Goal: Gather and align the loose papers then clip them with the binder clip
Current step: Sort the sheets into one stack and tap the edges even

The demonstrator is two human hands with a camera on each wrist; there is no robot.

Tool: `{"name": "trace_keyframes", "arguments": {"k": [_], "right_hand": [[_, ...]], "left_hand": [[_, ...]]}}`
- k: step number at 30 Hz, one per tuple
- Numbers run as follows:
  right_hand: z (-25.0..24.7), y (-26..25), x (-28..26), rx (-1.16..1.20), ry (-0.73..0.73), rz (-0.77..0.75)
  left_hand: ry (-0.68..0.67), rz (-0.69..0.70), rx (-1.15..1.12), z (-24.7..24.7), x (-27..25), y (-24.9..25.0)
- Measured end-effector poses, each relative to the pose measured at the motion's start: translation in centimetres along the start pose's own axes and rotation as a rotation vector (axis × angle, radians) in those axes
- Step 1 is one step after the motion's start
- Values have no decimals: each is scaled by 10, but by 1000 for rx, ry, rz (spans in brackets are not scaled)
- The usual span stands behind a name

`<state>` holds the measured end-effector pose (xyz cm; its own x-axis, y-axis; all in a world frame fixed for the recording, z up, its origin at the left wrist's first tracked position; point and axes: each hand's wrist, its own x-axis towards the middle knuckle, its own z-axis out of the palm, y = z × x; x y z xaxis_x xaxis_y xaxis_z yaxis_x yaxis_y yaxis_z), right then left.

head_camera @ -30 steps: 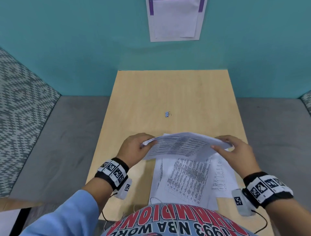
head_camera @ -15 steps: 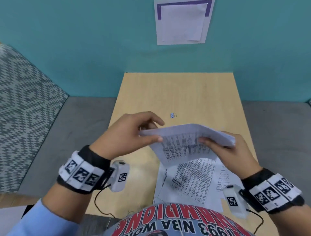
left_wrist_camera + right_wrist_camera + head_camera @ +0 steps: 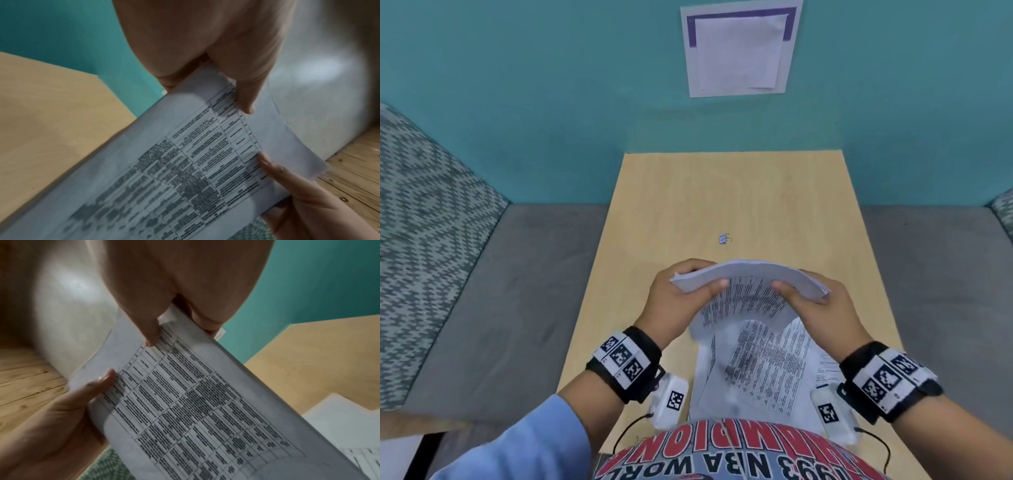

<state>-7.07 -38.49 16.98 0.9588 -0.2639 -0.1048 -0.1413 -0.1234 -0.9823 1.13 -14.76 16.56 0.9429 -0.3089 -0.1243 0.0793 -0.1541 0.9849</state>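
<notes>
A stack of printed papers is held above the wooden table, bowed, with its printed face towards me. My left hand pinches its left end, thumb on the front. My right hand pinches its right end in the same way. The left wrist view shows my left hand with its thumb on the sheet. The right wrist view shows my right hand gripping the stack. A small blue binder clip lies on the table beyond the hands, untouched. More loose sheets lie under the hands near my body.
A teal wall rises behind the table, with a paper notice taped to it. Grey floor runs along both sides of the narrow table. A patterned panel stands on the left.
My left hand has come down and closer to the right hand. The stack has tipped more upright, and both thumbs now press on its printed face.
</notes>
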Motion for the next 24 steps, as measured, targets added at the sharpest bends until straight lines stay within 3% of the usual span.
{"name": "trace_keyframes", "arguments": {"k": [2,7,14,17,22,24], "right_hand": [[-1,6,-1,-15,11,18],[3,42,0,-60,38,227],[4,40,20,120,57,200],[-11,67,23,126,100,313],[-48,153,-3,-461,-30,755],[-51,200,-8,-651,-75,817]], "left_hand": [[-16,-26,-5,0,1,-5],[-162,-212,137,3,-4,-47],[-81,-259,250,-1,9,-58],[-39,-234,339,-23,18,-52],[145,-209,457,-86,21,-45],[239,-249,439,-111,15,-44]]}}
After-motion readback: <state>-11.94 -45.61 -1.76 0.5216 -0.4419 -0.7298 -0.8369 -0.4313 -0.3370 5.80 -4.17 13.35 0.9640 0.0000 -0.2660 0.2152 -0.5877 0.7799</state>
